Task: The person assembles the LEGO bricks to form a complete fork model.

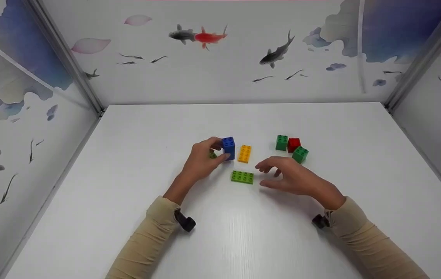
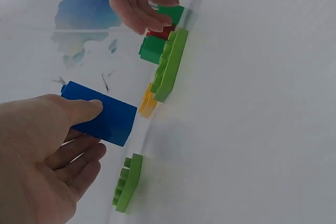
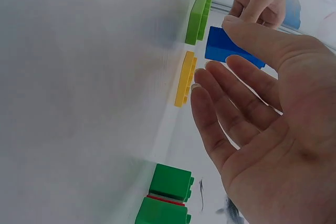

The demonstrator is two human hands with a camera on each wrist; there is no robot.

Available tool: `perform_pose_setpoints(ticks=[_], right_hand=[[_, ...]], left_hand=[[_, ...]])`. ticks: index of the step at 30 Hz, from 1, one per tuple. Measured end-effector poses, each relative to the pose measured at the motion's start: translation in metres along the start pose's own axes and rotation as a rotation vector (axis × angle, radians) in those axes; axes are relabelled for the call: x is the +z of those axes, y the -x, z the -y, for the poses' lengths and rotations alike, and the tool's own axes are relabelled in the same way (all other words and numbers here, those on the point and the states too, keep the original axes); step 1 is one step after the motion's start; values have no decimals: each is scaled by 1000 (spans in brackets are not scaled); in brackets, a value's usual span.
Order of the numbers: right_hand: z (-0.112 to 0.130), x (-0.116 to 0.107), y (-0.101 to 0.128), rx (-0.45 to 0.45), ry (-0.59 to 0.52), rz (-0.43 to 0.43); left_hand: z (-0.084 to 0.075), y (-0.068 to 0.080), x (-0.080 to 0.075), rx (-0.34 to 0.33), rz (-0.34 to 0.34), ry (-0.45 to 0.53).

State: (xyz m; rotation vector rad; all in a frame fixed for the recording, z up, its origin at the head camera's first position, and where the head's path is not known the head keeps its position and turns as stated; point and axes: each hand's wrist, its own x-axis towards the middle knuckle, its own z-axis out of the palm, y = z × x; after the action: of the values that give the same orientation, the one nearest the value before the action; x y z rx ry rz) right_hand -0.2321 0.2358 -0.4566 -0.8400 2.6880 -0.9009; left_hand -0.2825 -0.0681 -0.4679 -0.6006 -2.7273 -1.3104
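Observation:
My left hand (image 1: 203, 158) pinches a tall blue toy brick (image 1: 228, 148) between thumb and fingers. In the left wrist view the blue brick (image 2: 102, 114) hangs above the table, its studs pointing away. A flat light-green brick (image 1: 213, 154) lies beside the left hand, mostly hidden by it. The flat yellow brick (image 1: 244, 154) is just right of the blue one. Nearer the person lies another flat light-green brick (image 1: 242, 177). My right hand (image 1: 292, 177) hovers to its right, fingers loosely bent, with nothing in its grasp, as the right wrist view confirms.
Two dark-green bricks (image 1: 281, 142) and a red brick (image 1: 294, 144) stand grouped beyond the right hand. All rest on a white table (image 1: 220, 240), closed in by a back wall (image 1: 220, 77) and side walls painted with fish.

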Motion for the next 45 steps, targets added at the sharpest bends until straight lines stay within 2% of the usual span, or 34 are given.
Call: perform_pose_setpoints(ticks=[4,13,17,22,31,35,39,43,45], right_hand=[[4,2,-5,31,5,5],[13,8,-20,88,6,25],[15,12,-26,102,7,44],[18,17,-30,115,29,65],[13,14,-26,73,94,33],[6,10,-22,68,68,35],[-4,6,-16,48,42,29],[-12,-1,-7,19,47,5],[-15,-5,-2,12,47,-8]], left_hand=[[8,-3,1,-50,-8,-14],[17,-4,6,-96,-18,-21],[19,-3,2,-125,3,-43],[23,3,-10,-151,60,-75],[24,12,-23,-114,165,-95],[24,16,-29,-111,232,-116],[23,21,-30,-103,260,-137],[20,27,-29,-97,285,-118],[18,30,-28,-71,310,-102]])
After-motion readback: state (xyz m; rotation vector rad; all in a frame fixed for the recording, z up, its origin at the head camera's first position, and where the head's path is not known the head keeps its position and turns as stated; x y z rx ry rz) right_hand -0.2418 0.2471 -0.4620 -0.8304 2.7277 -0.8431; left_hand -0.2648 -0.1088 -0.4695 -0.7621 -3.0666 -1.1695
